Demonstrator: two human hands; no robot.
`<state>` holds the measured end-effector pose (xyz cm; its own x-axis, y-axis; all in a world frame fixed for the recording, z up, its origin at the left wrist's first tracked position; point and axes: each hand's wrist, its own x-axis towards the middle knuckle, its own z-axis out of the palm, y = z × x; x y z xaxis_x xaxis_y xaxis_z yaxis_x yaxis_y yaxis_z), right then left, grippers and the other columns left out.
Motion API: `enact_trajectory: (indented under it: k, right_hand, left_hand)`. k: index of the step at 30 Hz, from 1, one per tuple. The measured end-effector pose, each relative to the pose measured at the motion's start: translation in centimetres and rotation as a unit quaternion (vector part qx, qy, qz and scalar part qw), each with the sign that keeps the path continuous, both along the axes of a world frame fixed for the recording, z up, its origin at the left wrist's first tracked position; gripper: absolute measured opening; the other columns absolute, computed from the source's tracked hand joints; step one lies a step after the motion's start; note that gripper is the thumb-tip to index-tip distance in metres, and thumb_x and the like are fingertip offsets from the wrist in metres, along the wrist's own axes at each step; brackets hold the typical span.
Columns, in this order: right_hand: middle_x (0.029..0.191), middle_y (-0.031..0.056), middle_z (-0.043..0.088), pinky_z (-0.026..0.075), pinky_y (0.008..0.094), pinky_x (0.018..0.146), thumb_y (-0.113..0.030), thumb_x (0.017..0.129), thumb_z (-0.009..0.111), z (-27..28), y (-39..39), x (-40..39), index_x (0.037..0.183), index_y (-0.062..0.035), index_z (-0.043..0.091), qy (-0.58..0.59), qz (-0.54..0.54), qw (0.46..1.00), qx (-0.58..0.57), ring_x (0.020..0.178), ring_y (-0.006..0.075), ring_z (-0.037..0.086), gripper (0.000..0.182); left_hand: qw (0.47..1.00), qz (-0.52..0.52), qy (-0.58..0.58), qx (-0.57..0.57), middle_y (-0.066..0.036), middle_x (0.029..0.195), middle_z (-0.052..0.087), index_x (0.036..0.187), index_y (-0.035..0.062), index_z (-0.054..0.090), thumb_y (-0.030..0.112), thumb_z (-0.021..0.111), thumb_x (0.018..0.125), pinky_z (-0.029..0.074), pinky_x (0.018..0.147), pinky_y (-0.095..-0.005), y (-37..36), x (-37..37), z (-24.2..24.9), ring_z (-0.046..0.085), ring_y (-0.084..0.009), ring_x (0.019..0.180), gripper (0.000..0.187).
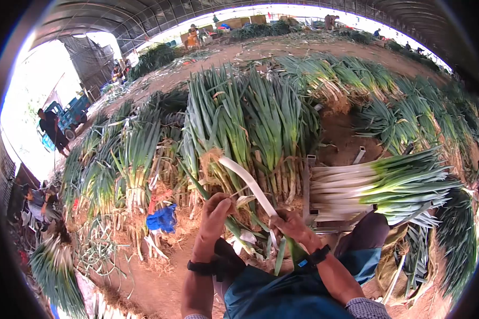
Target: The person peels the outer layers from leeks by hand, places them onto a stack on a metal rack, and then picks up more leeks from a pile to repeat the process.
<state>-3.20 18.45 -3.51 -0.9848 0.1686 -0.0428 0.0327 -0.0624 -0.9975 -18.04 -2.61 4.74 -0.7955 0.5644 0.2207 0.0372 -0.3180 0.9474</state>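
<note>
My right hand (294, 227) is closed around a long green onion (250, 183) just below its white stalk. The onion tilts up to the left, its tuft of roots (211, 158) at the far end, and its green leaves hang below my hand. Left of the stalk, my left hand (217, 212) is closed in a pinch on a thin pale strip of leaf skin that runs toward the stalk. A green leaf passes beside and behind this hand. Cleaned green onions (346, 186) lie side by side on a metal rack (306, 186) at my right.
Upright bundles of unpeeled green onions (239, 117) stand just ahead, with more at both sides. A blue plastic bag (162, 219) and leaf scraps lie on the dirt floor. People (51, 130) and a blue cart (72, 117) are at the left.
</note>
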Motion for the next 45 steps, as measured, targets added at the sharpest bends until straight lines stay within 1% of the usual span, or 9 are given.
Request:
enact_trajectory:
  k: [10, 13, 15, 18, 19, 21, 26, 35, 45]
  right_hand:
    - [0.082, 0.0021, 0.066, 0.049, 0.0266, 0.058, -0.035, 0.096, 0.068, -2.3, 0.5, 0.9, 0.117, -0.0009, 0.067, -0.021, -0.122, 0.988, 0.095, 0.065, 0.008, 0.057, 0.04]
    - [0.08, 0.0007, 0.066, 0.047, 0.0262, 0.059, -0.034, 0.098, 0.064, -2.9, 0.8, 0.1, 0.12, 0.0, 0.067, -0.026, -0.116, 0.993, -0.016, 0.067, 0.0081, 0.057, 0.041]
    - [0.084, 0.0019, 0.068, 0.048, 0.0267, 0.063, -0.033, 0.098, 0.064, -1.7, -0.4, -0.7, 0.124, -0.0001, 0.066, -0.039, -0.113, 0.989, -0.084, 0.07, 0.0092, 0.06, 0.041]
    - [0.088, 0.0025, 0.069, 0.049, 0.0245, 0.066, -0.027, 0.098, 0.065, 2.7, -1.9, -0.3, 0.108, 0.0036, 0.07, -0.012, -0.127, 0.992, 0.01, 0.073, 0.0086, 0.06, 0.033]
    - [0.089, 0.0035, 0.071, 0.05, 0.0261, 0.069, -0.025, 0.094, 0.072, 2.4, -2.4, -0.7, 0.105, 0.0027, 0.072, 0.028, -0.145, 0.989, -0.027, 0.076, 0.0098, 0.061, 0.03]
    - [0.093, 0.0062, 0.074, 0.052, 0.029, 0.076, -0.027, 0.089, 0.077, 1.8, -1.7, -1.3, 0.109, 0.0, 0.072, 0.023, -0.128, 0.99, 0.053, 0.083, 0.0129, 0.065, 0.034]
    - [0.092, 0.0069, 0.075, 0.054, 0.0291, 0.074, -0.021, 0.086, 0.08, 4.6, -0.4, -1.2, 0.101, -0.0022, 0.075, 0.058, -0.037, 0.975, 0.212, 0.082, 0.013, 0.067, 0.024]
    - [0.078, 0.0021, 0.07, 0.052, 0.0251, 0.062, -0.01, 0.095, 0.07, 4.8, 0.3, -1.4, 0.099, -0.0013, 0.07, 0.055, -0.02, 0.998, -0.002, 0.07, 0.0072, 0.064, 0.01]
    - [0.106, 0.0193, 0.071, 0.061, 0.046, 0.085, -0.012, 0.096, 0.061, 17.7, 3.8, -6.0, 0.102, -0.003, 0.062, 0.23, 0.0, 0.935, -0.271, 0.092, 0.0267, 0.071, 0.011]
  left_hand:
    - [0.936, 0.12, 0.051, 0.327, -0.008, 0.092, 0.068, 0.1, 0.0034, 0.066, 0.009, 0.052, 0.098, 0.054, 0.091, -0.0366, -8.1, -7.8, 16.9, 0.066, -0.0175, 0.086, 0.016]
    - [0.855, 0.276, 0.386, -0.207, -0.01, 0.103, 0.069, 0.107, 0.0006, 0.067, 0.009, 0.051, 0.097, 0.056, 0.086, -0.0337, -9.6, -9.6, 10.4, 0.068, -0.0158, 0.086, 0.02]
    - [0.856, 0.144, 0.399, -0.296, -0.01, 0.104, 0.07, 0.112, 0.0051, 0.068, 0.013, 0.049, 0.099, 0.055, 0.079, -0.0295, -7.9, -8.9, 2.0, 0.069, -0.016, 0.087, 0.024]
    - [0.976, -0.006, -0.179, -0.125, -0.005, 0.108, 0.067, 0.121, 0.0059, 0.063, 0.017, 0.063, 0.1, 0.053, 0.085, -0.0293, -0.1, 2.4, -4.6, 0.062, -0.0138, 0.102, 0.024]
    - [0.962, -0.12, 0.067, -0.237, -0.006, 0.111, 0.066, 0.123, 0.004, 0.058, 0.018, 0.068, 0.097, 0.051, 0.088, -0.0302, 0.7, 4.4, -7.5, 0.061, -0.0126, 0.103, 0.031]
    - [0.954, -0.229, 0.002, -0.193, -0.004, 0.11, 0.062, 0.129, -0.0001, 0.049, 0.018, 0.074, 0.092, 0.051, 0.088, -0.03, 3.4, 9.2, -11.5, 0.059, -0.0138, 0.1, 0.048]
    - [0.977, -0.135, -0.095, -0.132, -0.001, 0.099, 0.063, 0.12, 0.0019, 0.058, 0.022, 0.067, 0.095, 0.048, 0.082, -0.0293, 5.4, 11.6, -10.8, 0.058, -0.0126, 0.094, 0.033]
    - [0.952, -0.195, -0.207, -0.112, 0.0, 0.087, 0.059, 0.109, 0.0027, 0.061, 0.012, 0.064, 0.085, 0.046, 0.075, -0.0287, 3.9, 10.2, -7.2, 0.057, -0.0127, 0.079, 0.026]
    - [0.952, -0.126, -0.278, 0.037, -0.006, 0.08, 0.057, 0.107, -0.0011, 0.057, 0.005, 0.058, 0.087, 0.046, 0.068, -0.0314, 2.5, 9.8, -11.5, 0.057, -0.0174, 0.073, 0.022]
